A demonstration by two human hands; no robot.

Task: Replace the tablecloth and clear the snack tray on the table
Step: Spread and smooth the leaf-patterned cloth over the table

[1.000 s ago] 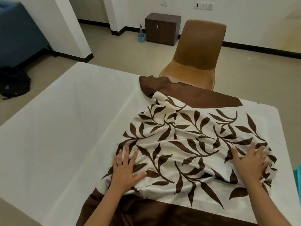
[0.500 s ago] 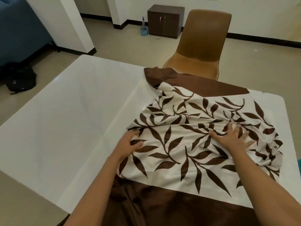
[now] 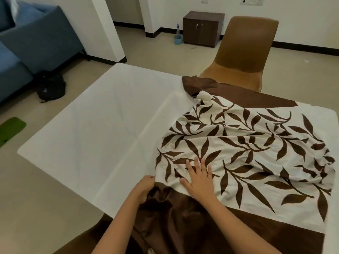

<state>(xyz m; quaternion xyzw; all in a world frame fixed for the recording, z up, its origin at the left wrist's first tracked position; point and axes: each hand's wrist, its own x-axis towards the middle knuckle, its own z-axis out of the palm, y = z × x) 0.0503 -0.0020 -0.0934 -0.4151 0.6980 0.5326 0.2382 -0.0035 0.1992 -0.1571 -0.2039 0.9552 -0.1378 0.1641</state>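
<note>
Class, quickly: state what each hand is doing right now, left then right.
Left hand: fingers curled, gripping the tablecloth at its brown border.
Right hand: open, fingers straight, pressing flat on the tablecloth.

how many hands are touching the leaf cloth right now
2. The left hand grips the cloth at its near left edge, where the brown border bunches. The right hand lies flat on the leaf print just beside it, fingers spread.
</note>
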